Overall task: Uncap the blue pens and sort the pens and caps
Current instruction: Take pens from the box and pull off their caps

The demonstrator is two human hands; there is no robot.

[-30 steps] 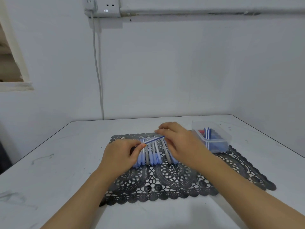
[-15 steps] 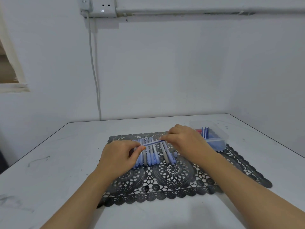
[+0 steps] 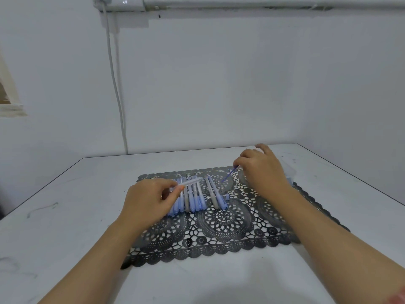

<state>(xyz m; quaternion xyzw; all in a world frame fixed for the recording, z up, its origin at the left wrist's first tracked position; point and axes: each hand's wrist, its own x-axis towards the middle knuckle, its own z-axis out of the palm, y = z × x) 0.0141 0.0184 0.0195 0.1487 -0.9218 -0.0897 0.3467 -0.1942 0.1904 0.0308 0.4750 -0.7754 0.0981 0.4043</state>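
Both forearms enter from the bottom of the frame over a white table (image 3: 65, 216). A black lace mat (image 3: 219, 238) lies at centre, its near edge toward the camera. Left hand (image 3: 149, 200) is at centre-left over the mat, thumb and forefinger clamped on the left end of a pale pen piece (image 3: 189, 182), which angles up and to the right above the row. I can't tell if it's a barrel or a cap. The row of blue pens (image 3: 192, 200) lies flat on the mat just right of that hand, side by side and touching, with one grey one among them. A further pair of pens (image 3: 215, 195), one grey and one blue, sits just to the right, apart from the row. Right hand (image 3: 263, 172) is farther back at centre-right, fingertips pinched on the top end of a thin blue piece (image 3: 229, 174) that slants down-left toward the pair, clear of the left hand's piece. Clear plastic container (image 3: 290, 172) is behind that hand, mostly hidden, so I can't read its contents. On the far wall a white cable (image 3: 116, 84) drops from the upper left of the frame to the table edge.
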